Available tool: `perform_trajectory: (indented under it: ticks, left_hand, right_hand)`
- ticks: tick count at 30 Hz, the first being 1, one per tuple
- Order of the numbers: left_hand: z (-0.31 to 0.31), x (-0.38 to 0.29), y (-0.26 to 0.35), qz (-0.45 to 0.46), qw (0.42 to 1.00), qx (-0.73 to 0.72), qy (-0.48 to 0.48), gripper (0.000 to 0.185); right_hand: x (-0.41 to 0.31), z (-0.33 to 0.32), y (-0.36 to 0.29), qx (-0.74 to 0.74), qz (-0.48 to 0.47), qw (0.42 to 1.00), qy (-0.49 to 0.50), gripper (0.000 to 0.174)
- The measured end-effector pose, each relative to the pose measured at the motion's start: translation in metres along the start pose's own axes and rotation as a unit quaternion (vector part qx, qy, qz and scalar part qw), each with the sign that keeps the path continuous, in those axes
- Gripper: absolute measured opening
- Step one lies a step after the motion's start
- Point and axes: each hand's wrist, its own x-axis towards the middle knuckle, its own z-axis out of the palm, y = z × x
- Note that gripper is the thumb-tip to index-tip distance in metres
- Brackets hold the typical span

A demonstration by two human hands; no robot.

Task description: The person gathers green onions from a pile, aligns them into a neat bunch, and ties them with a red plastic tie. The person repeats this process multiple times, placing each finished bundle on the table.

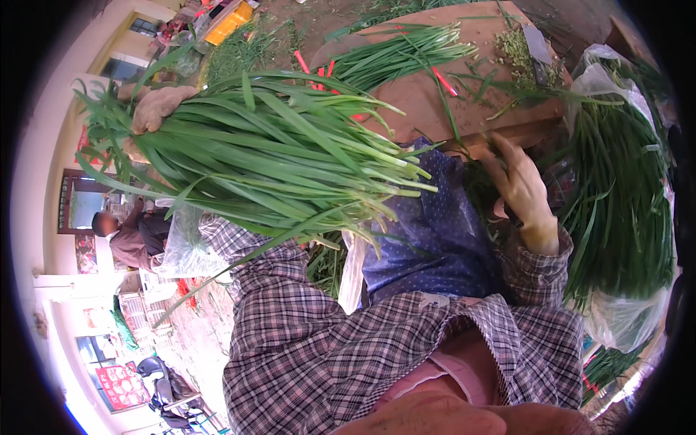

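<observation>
My left hand (pixel 160 109), in a tan work glove, grips a large bunch of garlic chives (pixel 283 147) by its leafy end. The pale cut stems point right, above a blue dotted apron (pixel 429 217) on my lap. My right hand (pixel 516 179) is blurred, its fingers spread near the edge of a brown board (pixel 402 111). A loose chive blade (pixel 448 117) ends close to those fingertips; contact is unclear. A smaller chive bunch (pixel 402 54) lies on the board near a red tie strip (pixel 445 81). More red strips (pixel 321 76) show behind the held bunch.
A cleaver (pixel 537 46) lies on the board beside chopped stem bits (pixel 511 54). At right, a clear plastic bag (pixel 625 321) partly wraps a big heap of chives (pixel 620 201). Another person (pixel 133 239) sits at left. A yellow crate (pixel 231 24) stands farther off.
</observation>
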Motion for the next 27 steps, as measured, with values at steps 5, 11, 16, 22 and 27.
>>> perform_trajectory:
  ticks: [5, 11, 16, 22, 27]
  left_hand:
    - [0.013, 0.007, -0.032, -0.025, 0.988, -0.152, -0.004, 0.022]
    - [0.008, 0.013, -0.027, 0.015, 0.985, -0.156, -0.067, 0.022]
    - [0.011, 0.010, -0.027, 0.080, 0.975, -0.194, -0.069, 0.023]
    - [0.020, 0.009, -0.038, 0.030, 0.992, -0.112, -0.051, 0.017]
    - [0.006, 0.009, -0.023, 0.047, 0.991, -0.118, -0.049, 0.018]
  right_hand:
    - [0.069, 0.036, -0.089, 0.239, -0.212, 0.947, -0.015, 0.035]
    - [0.027, 0.027, -0.013, 0.722, 0.172, 0.649, -0.166, 0.028]
    - [0.009, 0.002, -0.019, 0.373, 0.176, 0.906, -0.092, 0.050]
    - [0.064, 0.025, -0.086, 0.217, -0.137, 0.962, -0.090, 0.051]
    - [0.020, 0.035, -0.054, 0.303, -0.008, 0.951, -0.058, 0.021]
